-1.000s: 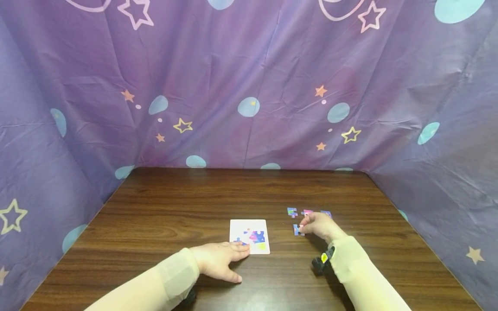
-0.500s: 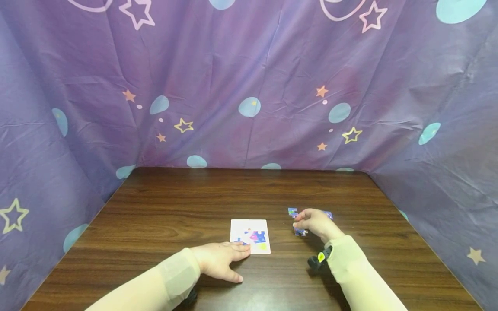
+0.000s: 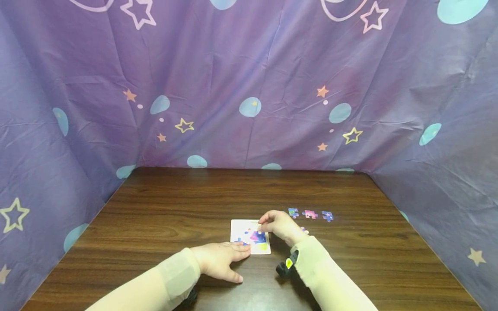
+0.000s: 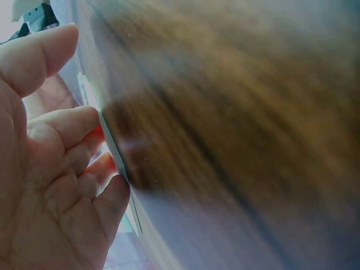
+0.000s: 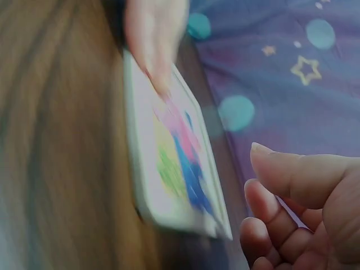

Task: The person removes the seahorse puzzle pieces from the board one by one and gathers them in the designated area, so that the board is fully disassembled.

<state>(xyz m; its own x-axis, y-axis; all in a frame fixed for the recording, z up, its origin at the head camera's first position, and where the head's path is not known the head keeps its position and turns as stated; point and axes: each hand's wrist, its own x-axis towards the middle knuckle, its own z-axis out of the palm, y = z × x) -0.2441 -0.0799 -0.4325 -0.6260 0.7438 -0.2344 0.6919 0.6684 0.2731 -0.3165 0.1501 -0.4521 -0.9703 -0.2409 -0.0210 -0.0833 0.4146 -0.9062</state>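
1. The right hand (image 3: 281, 224) reaches over the upper right corner of a white card (image 3: 236, 225), thumb and fingertips drawn close together and the other fingers curled; I cannot tell whether a piece sits between them.
2. The left hand (image 3: 219, 258) lies palm down with its fingers stretched out, gripping nothing, its fingertips resting on the card's near left corner.
3. The card lies flat between the hands and carries blue, pink and yellow jigsaw shapes; whether these are printed or laid on is unclear.
4. Beyond the right hand, three pieces lie in a row: a blue and green piece (image 3: 293, 212), a pink piece (image 3: 310, 214) and a blue piece (image 3: 327, 216).
5. Something small and pale shows just beside the right wrist, mostly hidden.
6. Everything rests on a brown wooden table (image 3: 175, 198), with a purple cloth (image 3: 218, 77) patterned with stars hanging around it.
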